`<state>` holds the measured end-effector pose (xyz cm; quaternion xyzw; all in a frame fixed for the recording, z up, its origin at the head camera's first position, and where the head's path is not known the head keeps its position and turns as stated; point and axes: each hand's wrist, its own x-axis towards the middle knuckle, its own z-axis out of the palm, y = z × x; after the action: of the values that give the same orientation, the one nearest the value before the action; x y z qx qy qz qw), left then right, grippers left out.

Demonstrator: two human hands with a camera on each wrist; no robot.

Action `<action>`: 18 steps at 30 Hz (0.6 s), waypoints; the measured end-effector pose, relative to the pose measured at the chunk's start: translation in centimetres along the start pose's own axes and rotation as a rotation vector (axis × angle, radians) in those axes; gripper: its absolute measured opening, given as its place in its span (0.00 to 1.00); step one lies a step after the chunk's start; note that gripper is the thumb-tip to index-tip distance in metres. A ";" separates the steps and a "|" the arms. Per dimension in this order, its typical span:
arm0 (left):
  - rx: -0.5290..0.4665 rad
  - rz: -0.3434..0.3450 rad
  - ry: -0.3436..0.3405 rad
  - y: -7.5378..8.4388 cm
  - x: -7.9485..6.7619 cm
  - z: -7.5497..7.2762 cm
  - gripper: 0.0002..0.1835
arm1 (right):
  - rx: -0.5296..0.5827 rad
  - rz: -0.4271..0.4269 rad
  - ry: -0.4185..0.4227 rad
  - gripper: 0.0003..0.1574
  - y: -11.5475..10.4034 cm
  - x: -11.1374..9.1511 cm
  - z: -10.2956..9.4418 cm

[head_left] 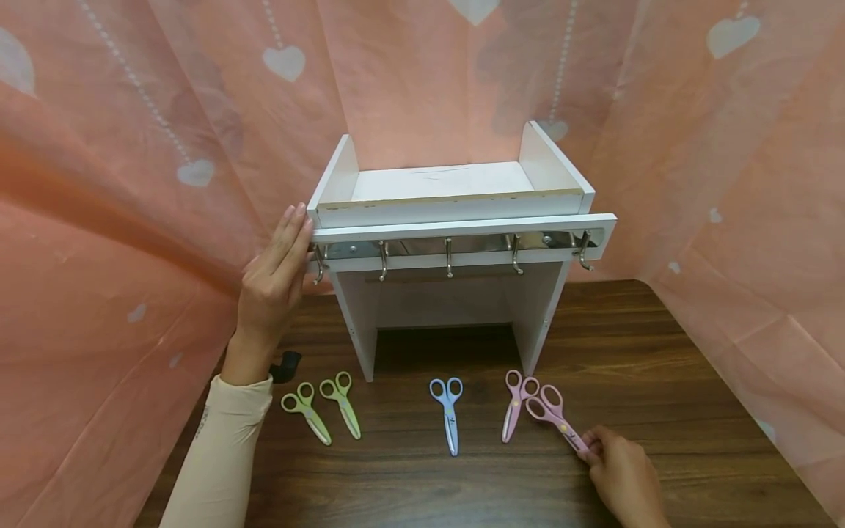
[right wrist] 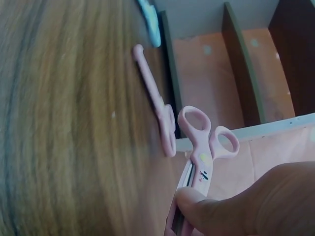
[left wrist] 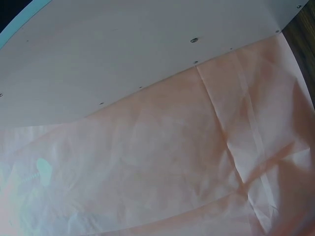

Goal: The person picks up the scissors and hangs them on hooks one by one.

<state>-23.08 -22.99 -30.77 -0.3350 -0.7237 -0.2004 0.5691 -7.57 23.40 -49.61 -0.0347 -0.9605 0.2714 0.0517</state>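
Observation:
Between thumb and fingers, my right hand (head_left: 626,473) pinches a pair of pink scissors (head_left: 556,416) by the blade end, handle loops pointing away toward the shelf. In the right wrist view those scissors (right wrist: 201,152) are seen close up, the thumb pressed on the blades. My left hand (head_left: 272,282) rests with straight fingers against the left end of a white shelf unit (head_left: 455,213). A metal rail with several hooks (head_left: 449,257) runs across the shelf's front. The left wrist view shows the shelf's side panel (left wrist: 147,54); the hand itself is out of that view.
On the wooden table (head_left: 396,491) lie a second pair of pink scissors (head_left: 513,411), blue scissors (head_left: 450,422) and two green scissors (head_left: 310,418). A small black object (head_left: 286,367) sits beside the left wrist. Peach cloth with hearts (head_left: 165,242) hangs around the back and sides.

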 end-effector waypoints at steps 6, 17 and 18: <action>-0.012 0.003 0.014 0.1 0.2 0.2 0.25 | 0.063 -0.023 0.020 0.09 -0.3 0.0 -0.1; -0.009 -0.002 0.026 0.3 0.1 0.3 0.24 | 0.089 -0.043 0.071 0.11 -1.1 -0.5 -0.7; -0.009 -0.003 0.028 0.3 0.1 0.3 0.24 | 0.090 -0.046 0.078 0.11 -1.2 -0.6 -0.8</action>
<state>-23.09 -22.51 -30.79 -0.3334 -0.7154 -0.2092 0.5773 -6.95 22.75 -48.38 -0.0208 -0.9450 0.3116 0.0969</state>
